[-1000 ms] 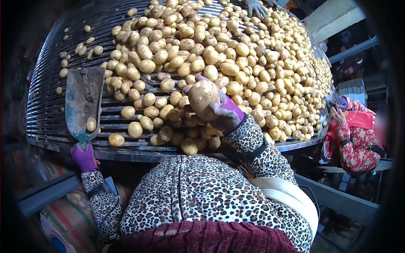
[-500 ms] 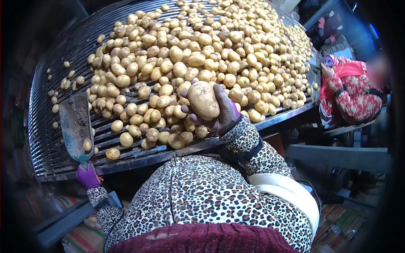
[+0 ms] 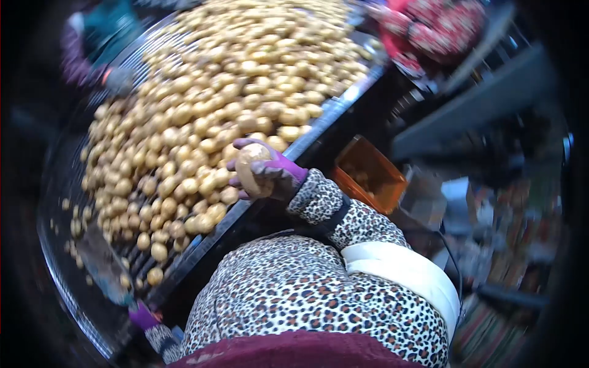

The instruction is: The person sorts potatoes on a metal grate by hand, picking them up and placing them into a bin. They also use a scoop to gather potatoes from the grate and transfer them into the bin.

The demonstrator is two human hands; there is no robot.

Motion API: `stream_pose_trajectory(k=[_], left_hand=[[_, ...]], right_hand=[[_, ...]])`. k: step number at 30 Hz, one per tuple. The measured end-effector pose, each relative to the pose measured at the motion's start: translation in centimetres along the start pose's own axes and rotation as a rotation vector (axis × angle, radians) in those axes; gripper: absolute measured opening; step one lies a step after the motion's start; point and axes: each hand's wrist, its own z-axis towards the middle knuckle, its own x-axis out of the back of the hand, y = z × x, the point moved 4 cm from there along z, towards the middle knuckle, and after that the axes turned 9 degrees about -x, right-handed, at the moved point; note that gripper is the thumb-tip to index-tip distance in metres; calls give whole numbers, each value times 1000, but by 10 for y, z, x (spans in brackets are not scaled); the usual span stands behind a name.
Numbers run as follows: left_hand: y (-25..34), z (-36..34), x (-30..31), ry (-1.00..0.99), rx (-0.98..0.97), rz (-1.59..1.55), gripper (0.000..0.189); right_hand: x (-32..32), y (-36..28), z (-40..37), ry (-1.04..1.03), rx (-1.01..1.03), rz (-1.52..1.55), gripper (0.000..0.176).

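A large potato (image 3: 250,165) sits in my right hand (image 3: 283,174), with the purple-gloved fingers wrapped around it, above the near edge of the slatted metal table. At the lower left my left hand (image 3: 143,315), in a purple glove, grips the handle end of a scoop (image 3: 105,262). The scoop's worn, dirt-covered blade lies on the slats, with a few small potatoes beside it. Between and beyond both hands spreads a large heap of potatoes (image 3: 202,116). The picture is blurred by motion.
An orange crate (image 3: 371,175) with some potatoes inside stands below the table's right edge (image 3: 319,126). One person in red patterned clothing (image 3: 438,27) is at the upper right. Another person's gloved hand (image 3: 118,81) reaches over the heap at upper left.
My view has swung to the right, bringing the orange crate and another person's hand into sight. My right hand has turned and moved with the potato toward the table's edge.
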Motion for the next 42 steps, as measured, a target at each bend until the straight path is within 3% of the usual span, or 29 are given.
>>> stream_pose_trajectory(k=[4,8,10,11,14,16,17,20,24,26,28,29,30,31,32,33,34,36,38,39,40,42], left_hand=[[90,18,-62,-25,-68,7,21],[121,32,-96,-72,-118,5,20],[133,36,-109,-112,-138,18,20],[138,37,-114,-130,-152,21,19],[148,38,-127,-168,-170,15,19],[152,37,-134,-179,-169,22,18],[152,36,-135,-182,-165,21,18],[151,37,-134,-192,-160,8,18],[137,30,-119,-187,-114,-7,17],[116,33,-93,-169,-75,-36,17],[88,23,-57,-133,-13,-66,16],[75,12,-37,-107,16,-74,16],[68,3,-23,-101,25,-78,16],[64,-9,-9,-86,42,-90,16],[67,-19,-1,-71,91,-108,16],[79,-28,3,-59,157,-138,15],[108,-38,9,-19,432,-189,17],[35,-17,5,46,228,40,21],[15,-3,2,80,-10,306,26],[22,-5,3,91,-28,319,26],[29,-7,4,101,-47,333,25],[37,-10,6,124,-87,374,25]], right_hand=[[37,-51,-67,6,344,47,77],[109,-49,-150,52,642,140,67],[133,-20,-203,293,821,190,63],[136,-3,-227,533,865,337,71],[179,56,-295,906,985,482,49],[240,80,-345,602,851,497,46],[255,86,-390,647,943,441,47],[259,85,-499,1230,1116,422,45],[267,88,-544,1713,932,293,42],[278,88,-533,1803,814,196,40],[294,62,-500,1662,794,64,39],[311,41,-477,1417,829,-1,38],[324,17,-449,936,844,-32,38],[324,-5,-409,12,636,-81,37],[301,-48,-383,630,846,-32,38],[257,-83,-353,1325,824,36,41],[130,-102,-277,1436,875,-259,52],[89,-134,-207,1077,823,-385,49],[49,-147,-121,970,687,-428,43],[82,-168,-85,465,514,-498,40],[25,-144,-33,815,380,-712,40],[-25,-98,27,612,199,-934,44]])
